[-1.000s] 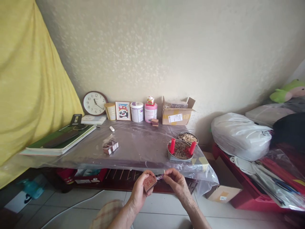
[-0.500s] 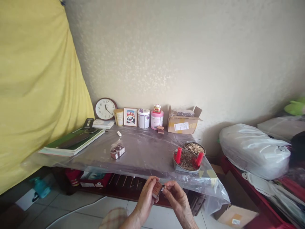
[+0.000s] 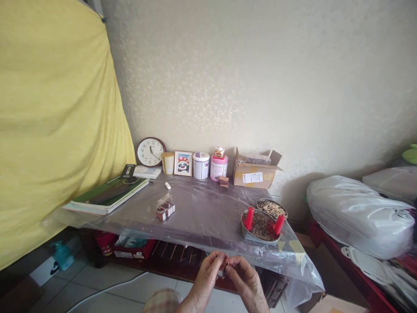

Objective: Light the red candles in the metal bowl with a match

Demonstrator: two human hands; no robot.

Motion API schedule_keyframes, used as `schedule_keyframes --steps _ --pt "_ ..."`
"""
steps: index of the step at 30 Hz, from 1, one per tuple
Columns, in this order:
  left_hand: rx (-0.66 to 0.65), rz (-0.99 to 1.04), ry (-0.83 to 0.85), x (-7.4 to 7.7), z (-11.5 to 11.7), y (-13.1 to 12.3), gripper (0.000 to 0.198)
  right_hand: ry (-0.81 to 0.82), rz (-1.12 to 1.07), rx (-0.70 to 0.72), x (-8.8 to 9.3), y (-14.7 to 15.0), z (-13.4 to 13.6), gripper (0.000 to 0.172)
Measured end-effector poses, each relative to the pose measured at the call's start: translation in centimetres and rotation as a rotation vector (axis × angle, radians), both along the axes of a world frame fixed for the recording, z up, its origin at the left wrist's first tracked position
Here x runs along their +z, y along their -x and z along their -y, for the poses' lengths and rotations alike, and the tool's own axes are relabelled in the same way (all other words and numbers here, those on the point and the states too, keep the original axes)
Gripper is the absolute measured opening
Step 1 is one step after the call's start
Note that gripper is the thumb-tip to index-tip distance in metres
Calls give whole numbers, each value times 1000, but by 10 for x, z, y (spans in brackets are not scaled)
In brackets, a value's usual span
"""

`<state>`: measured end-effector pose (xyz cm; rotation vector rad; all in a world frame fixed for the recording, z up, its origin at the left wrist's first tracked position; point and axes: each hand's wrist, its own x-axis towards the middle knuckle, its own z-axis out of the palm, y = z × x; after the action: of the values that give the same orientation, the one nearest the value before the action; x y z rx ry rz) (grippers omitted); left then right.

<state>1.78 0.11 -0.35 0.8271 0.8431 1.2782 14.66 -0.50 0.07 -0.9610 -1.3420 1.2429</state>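
Just in front of the table edge, both hands meet around a small brown matchbox (image 3: pixel 221 273), most of it hidden by the fingers. My left hand (image 3: pixel 210 271) is closed on its left side. My right hand (image 3: pixel 243 276) pinches at its right end, thumb and forefinger pressed together. On the table beyond lies a clear-wrapped pack of matchboxes (image 3: pixel 165 211). To the right, a round tin of loose matches (image 3: pixel 272 208) sits behind a metal tin of dark grains (image 3: pixel 262 226) with two red candles (image 3: pixel 249 218) in it.
A plastic-covered table (image 3: pixel 202 213) spans the front. Along the wall stand a clock (image 3: pixel 151 152), a panda picture (image 3: pixel 183 164), two canisters (image 3: pixel 201 166) and a cardboard box (image 3: pixel 256 174). A large book (image 3: pixel 107 195) lies left, white bags (image 3: pixel 358 213) right.
My hands have come closer together and the matchbox has turned, so its brown face is now largely covered. The whole view has shifted slightly, with the table lower and further right.
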Motion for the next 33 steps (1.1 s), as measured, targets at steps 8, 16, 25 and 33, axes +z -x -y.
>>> schedule_keyframes --steps 8,16,25,33 --pt "-148 213 34 1 3 8 22 -9 -150 -111 8 -13 -10 28" --pt "-129 296 49 11 3 6 21 -88 -104 -306 6 -21 -13 27" --pt "-85 311 34 9 3 4 14 -399 320 -337 2 -17 -6 16" --pt "-67 354 89 7 -1 1 19 -603 452 -310 0 -20 -5 11"
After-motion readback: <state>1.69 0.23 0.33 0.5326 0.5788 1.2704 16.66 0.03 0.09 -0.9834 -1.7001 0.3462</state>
